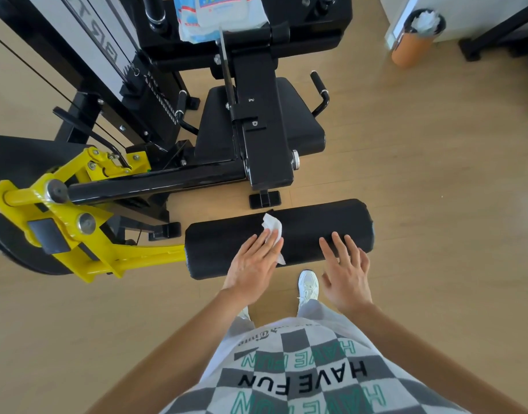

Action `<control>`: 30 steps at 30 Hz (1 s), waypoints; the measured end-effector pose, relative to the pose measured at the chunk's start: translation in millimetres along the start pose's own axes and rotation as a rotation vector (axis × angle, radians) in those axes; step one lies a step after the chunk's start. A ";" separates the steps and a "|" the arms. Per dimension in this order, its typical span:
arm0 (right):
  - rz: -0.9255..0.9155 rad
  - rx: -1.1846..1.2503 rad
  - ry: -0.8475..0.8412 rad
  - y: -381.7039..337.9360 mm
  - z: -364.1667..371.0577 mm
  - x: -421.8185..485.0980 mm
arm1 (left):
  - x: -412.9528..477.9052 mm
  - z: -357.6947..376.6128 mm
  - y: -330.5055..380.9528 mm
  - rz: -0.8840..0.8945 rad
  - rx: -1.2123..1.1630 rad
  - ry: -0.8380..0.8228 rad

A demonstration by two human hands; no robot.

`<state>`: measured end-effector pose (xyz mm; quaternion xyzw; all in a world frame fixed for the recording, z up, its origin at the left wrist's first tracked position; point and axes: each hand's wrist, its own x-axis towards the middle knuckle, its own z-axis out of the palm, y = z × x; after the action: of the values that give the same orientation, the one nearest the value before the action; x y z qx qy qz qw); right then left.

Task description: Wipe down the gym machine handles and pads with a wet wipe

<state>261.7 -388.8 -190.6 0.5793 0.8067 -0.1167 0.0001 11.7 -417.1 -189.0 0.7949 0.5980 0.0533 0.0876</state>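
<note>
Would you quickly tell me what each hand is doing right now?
Left hand: open, straight fingers pressing the wet wipe onto the roller pad.
Right hand: open, holding nothing, fingertips over the roller pad.

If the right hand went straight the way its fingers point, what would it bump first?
Probably the black roller pad. The right hand has straight fingers aimed away from the person, and their tips overlap the pad's near edge. Whether they touch it is unclear.
</note>
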 end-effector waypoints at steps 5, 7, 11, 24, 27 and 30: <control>0.001 0.010 0.071 0.0 -4.1 6.5 | -29.3 -6.5 -32.1 -0.213 0.002 0.122; 0.010 0.041 0.087 -5.2 -7.5 18.7 | -45.4 -7.8 -52.6 -0.329 0.013 0.161; -0.002 0.039 0.029 -16.5 -9.4 43.8 | -72.0 -8.4 -82.3 -0.510 0.042 0.156; 0.012 0.084 -0.049 -15.4 -7.2 46.5 | -1.9 4.7 8.1 -0.140 -0.059 0.006; 0.022 0.089 -0.058 -14.9 -6.8 47.6 | 5.5 2.3 12.9 -0.113 -0.065 0.019; 0.022 0.088 -0.052 -14.4 -6.6 47.6 | -6.2 -1.1 -1.1 -0.161 -0.033 0.065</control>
<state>233.5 -347.5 -187.9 0.5844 0.7941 -0.1672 -0.0030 8.7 -422.7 -188.0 0.7406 0.6615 0.0817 0.0852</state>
